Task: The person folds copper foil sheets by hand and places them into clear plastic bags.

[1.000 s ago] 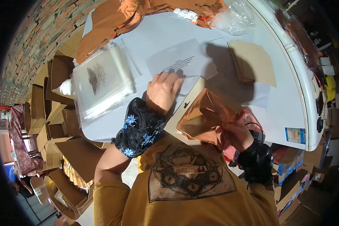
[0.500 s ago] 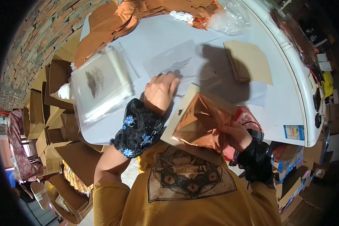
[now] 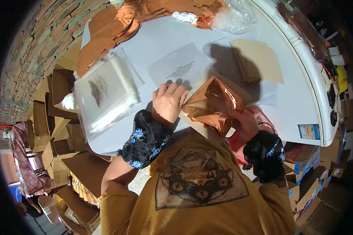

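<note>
My right hand [image 3: 245, 124] grips the right side of a shiny copper-coloured foil sheet [image 3: 213, 103], which lies over a beige card [image 3: 204, 128]. Foil and card are tilted above the table's near edge. My left hand [image 3: 168, 101] rests on the table with curled fingers at the near edge of a clear plastic bag [image 3: 178, 64] with dark print. Its thumb side lies against the left corner of the foil; the fingertips are partly hidden. A stack of similar clear bags [image 3: 110, 86] lies left of my left hand.
Beige cards [image 3: 259, 60] lie at the right, partly in shadow. More copper foil [image 3: 110, 31] and crumpled clear plastic [image 3: 237, 17] cover the far side of the white table [image 3: 298, 102]. Open cardboard boxes [image 3: 88, 168] stand at the left; a red thing [image 3: 259, 115] is beside my right hand.
The foil and card have shifted slightly up and turned, their left corner now meeting my left hand. My right hand has moved slightly up with them.
</note>
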The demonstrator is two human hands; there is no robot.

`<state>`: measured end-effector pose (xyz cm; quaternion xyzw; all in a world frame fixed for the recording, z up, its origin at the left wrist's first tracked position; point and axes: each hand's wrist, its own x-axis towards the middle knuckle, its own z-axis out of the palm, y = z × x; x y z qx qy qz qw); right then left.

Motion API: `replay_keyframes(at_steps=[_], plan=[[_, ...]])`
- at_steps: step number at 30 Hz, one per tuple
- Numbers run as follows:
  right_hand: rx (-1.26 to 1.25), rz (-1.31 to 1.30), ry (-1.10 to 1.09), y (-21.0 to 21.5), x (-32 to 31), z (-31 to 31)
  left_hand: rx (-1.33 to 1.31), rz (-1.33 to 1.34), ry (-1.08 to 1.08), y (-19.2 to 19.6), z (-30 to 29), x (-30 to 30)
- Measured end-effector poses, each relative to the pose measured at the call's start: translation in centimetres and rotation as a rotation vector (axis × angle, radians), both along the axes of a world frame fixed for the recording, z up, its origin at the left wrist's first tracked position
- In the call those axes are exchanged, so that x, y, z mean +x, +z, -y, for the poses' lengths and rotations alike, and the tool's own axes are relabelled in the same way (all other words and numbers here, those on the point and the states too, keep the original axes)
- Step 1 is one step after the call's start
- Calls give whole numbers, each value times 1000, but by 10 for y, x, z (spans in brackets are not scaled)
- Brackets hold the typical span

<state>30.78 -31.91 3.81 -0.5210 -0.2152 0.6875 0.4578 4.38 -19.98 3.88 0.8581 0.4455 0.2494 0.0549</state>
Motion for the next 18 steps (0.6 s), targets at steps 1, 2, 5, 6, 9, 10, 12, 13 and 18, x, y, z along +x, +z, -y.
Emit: replay_keyframes(at_steps=[1,2,5,6,9,10,12,13,18], plan=[[-2,-3,-7,4,-6,-3,4,-17,1,0,-1,0],[-4,45,-83,10,-16,-6,8,-33,2,-1,-1,1],[-33,88,-130,6,-14,-8,50,53,-90,14,0,0],[-58,83,-95,1,-8,-6,48,52,-96,15,0,-1],[-67,57,-120,-15,4,2,29,31,-145,17,-1,-6],[-69,55,-125,-14,1,2,50,-16,-163,16,-2,-7],[-78,45,-154,-8,-3,3,120,-129,-176,10,-2,-8],[-77,46,-159,-8,-2,3,121,-128,-180,6,-2,-8],[-55,65,-88,-7,3,4,42,-171,-154,20,-4,-3]])
